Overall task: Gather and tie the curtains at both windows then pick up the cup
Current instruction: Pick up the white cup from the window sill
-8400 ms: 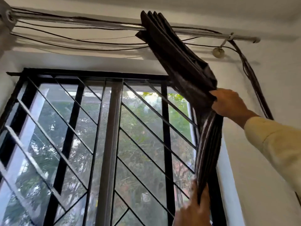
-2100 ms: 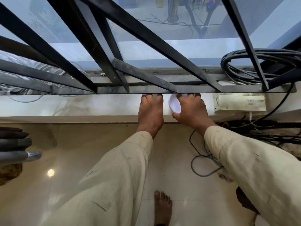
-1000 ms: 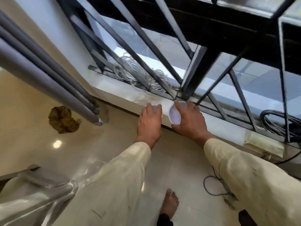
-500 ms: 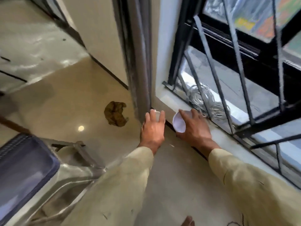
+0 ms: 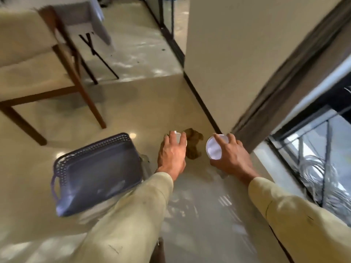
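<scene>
Two white cups above the floor (image 5: 133, 114), open-mouthed cup (image 5: 214, 151) gripped by curled fingers of right hand (image 5: 232, 161), mostly hidden cup (image 5: 178, 135) wrapped in left hand (image 5: 171, 156), brown rag (image 5: 193, 149) just beyond, purple basket (image 5: 98, 173) left, gathered curtain (image 5: 281, 95) far right.

Long loose cream sleeves (image 5: 133, 215), faintly smudged, bare hands
</scene>
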